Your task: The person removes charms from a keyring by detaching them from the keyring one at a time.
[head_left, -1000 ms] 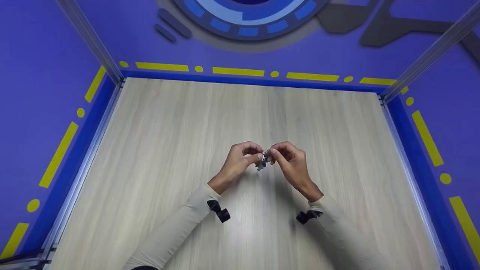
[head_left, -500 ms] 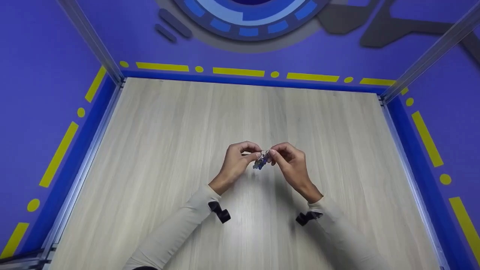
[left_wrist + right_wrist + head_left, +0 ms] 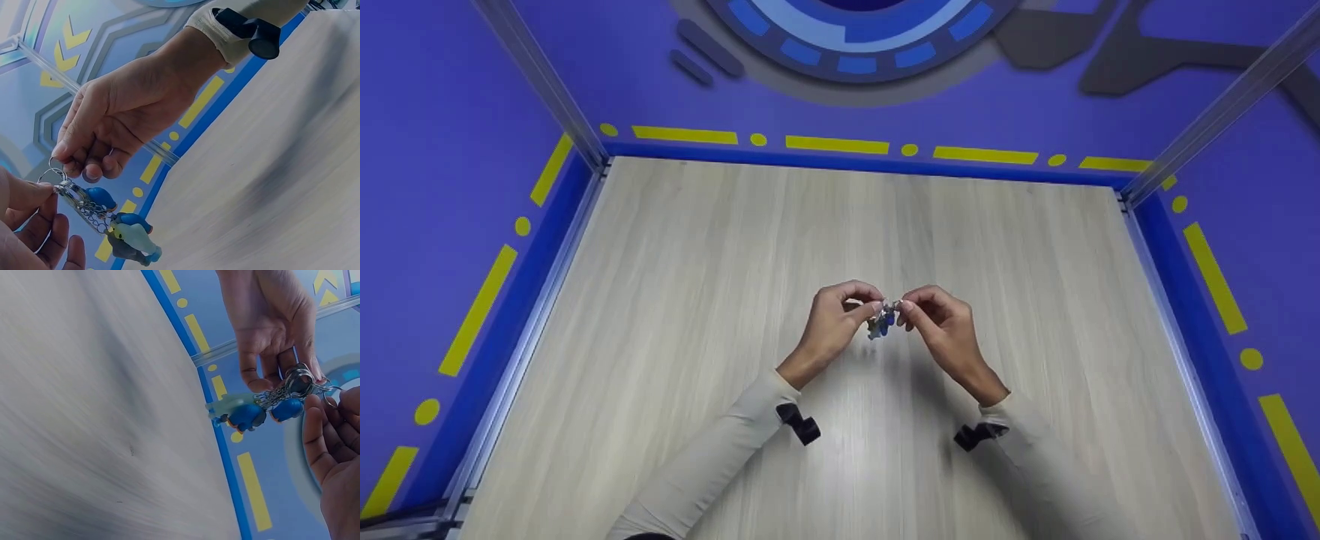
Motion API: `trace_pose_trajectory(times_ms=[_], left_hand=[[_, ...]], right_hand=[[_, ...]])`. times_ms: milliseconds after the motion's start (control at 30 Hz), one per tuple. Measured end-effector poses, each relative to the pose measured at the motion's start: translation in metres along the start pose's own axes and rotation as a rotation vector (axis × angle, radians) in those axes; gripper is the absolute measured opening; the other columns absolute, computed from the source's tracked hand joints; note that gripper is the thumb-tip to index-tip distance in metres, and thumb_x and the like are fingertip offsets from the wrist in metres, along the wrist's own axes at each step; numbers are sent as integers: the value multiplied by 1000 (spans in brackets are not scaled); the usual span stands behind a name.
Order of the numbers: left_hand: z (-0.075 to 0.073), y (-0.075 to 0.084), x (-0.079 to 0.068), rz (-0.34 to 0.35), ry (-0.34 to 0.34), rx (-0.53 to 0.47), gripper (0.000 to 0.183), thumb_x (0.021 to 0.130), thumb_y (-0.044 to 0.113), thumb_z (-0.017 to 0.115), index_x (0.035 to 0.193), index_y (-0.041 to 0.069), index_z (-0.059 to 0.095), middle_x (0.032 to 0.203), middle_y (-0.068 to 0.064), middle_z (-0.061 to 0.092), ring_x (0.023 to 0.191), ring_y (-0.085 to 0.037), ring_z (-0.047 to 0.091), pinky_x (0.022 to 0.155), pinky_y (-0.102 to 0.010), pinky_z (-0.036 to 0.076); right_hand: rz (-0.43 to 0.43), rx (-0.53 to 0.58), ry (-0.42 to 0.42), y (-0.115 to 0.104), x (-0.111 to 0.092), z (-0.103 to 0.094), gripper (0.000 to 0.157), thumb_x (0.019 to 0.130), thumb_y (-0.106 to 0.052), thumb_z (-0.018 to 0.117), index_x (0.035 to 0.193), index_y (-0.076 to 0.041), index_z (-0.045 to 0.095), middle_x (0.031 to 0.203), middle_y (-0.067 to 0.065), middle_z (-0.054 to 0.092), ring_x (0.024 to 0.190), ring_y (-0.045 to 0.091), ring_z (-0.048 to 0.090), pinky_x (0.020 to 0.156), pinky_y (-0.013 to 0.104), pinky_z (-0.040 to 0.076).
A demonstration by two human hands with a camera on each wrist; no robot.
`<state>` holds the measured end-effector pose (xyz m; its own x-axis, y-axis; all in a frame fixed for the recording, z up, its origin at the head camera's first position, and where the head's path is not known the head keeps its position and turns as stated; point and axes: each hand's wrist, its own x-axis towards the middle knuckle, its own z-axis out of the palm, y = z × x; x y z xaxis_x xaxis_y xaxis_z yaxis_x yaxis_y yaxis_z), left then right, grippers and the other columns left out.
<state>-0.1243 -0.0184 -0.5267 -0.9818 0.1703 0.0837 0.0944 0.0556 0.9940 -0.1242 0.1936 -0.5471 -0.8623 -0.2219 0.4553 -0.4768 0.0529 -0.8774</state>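
Keyrings cluster between the person's two hands, held up in the air above the table, a little right of the middle in the head view. The left hand pinches the bunch between thumb and fingers, while the right hand has thumb and fingertips on a thin loose-hanging ring at its edge; whether that ring is linked to the rest is hard to tell. Short metal chains lead from the rings to small figures dangling close together: a pale green figure, two blue figures with dark and orange parts, and a grey figure just beside the pale one.

Both arms wear light sleeves, and black devices are fixed near the wrists. A faint shadow lies on the pale, wood-grained tabletop. Around it stand blue-violet walls marked with yellow dashes and dots, with metal posts at the corners.
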Motion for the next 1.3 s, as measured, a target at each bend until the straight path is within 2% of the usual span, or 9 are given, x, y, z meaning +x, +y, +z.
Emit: trace_pose_trajectory(times_ms=[267, 367, 533, 633, 700, 833, 933, 1067, 1300], left_hand=[[0, 0, 1, 14, 8, -7, 6, 100, 2, 77, 103, -1, 80, 99, -7, 78, 89, -21, 76, 83, -33, 62], [-1, 1, 1, 54, -14, 44, 6, 100, 2, 77, 103, -2, 80, 98, -6, 77, 90, -19, 73, 86, -35, 61], [0, 5, 1, 142, -60, 159, 3, 99, 1, 79, 99, 3, 81, 96, -4, 77, 92, -16, 69, 91, -45, 60], [2, 6, 0, 154, -86, 186, 5, 99, 0, 78, 100, 3, 82, 98, -6, 78, 94, -16, 69, 92, -50, 60], [2, 6, 0, 136, -104, 172, 6, 100, -1, 76, 102, 3, 81, 100, -6, 78, 95, -15, 69, 93, -51, 60], [2, 4, 0, 89, -144, 136, 6, 103, 0, 73, 103, 5, 76, 102, -5, 76, 97, -13, 69, 94, -45, 60], [1, 3, 1, 58, -170, 103, 6, 104, 0, 72, 103, 5, 74, 101, -4, 75, 95, -13, 69, 93, -37, 58], [-1, 5, 0, -22, -196, 5, 5, 103, 0, 74, 106, 2, 75, 100, -4, 75, 95, -15, 70, 86, -30, 56], [-5, 5, -1, -155, -256, -173, 14, 100, -2, 74, 113, -6, 76, 105, -8, 79, 99, -17, 73, 88, -30, 61]], right_hand=[[25, 17, -17, 2, -5, 0, 5, 105, 8, 67, 103, 5, 70, 97, 24, 71, 78, 34, 70, 69, 28, 59], [14, 7, -15, 2, -5, -2, 6, 105, 9, 68, 102, 5, 71, 97, 23, 72, 78, 31, 70, 70, 27, 59], [-13, -39, -15, -1, -2, -4, 8, 104, 9, 68, 101, 2, 71, 96, 19, 73, 77, 27, 68, 69, 24, 57], [-32, -41, -21, -3, -1, -3, 9, 103, 12, 67, 100, 4, 68, 95, 19, 72, 76, 27, 66, 69, 22, 55], [-45, -23, -27, -3, -1, -2, 9, 103, 14, 66, 99, 6, 65, 95, 20, 71, 76, 24, 65, 69, 22, 55], [-79, -10, -40, -2, -1, 1, 10, 104, 15, 63, 98, 7, 61, 96, 22, 71, 80, 19, 66, 71, 22, 56], [-102, -15, -47, 0, -3, 2, 10, 104, 16, 63, 99, 7, 61, 97, 22, 71, 80, 23, 66, 71, 23, 56], [-109, -18, -50, 0, -4, 3, 12, 103, 18, 61, 102, 6, 61, 98, 22, 71, 77, 30, 63, 70, 22, 54], [-93, 17, -30, 0, -5, 3, 12, 104, 18, 59, 102, 6, 58, 99, 20, 70, 75, 37, 59, 68, 23, 52]])
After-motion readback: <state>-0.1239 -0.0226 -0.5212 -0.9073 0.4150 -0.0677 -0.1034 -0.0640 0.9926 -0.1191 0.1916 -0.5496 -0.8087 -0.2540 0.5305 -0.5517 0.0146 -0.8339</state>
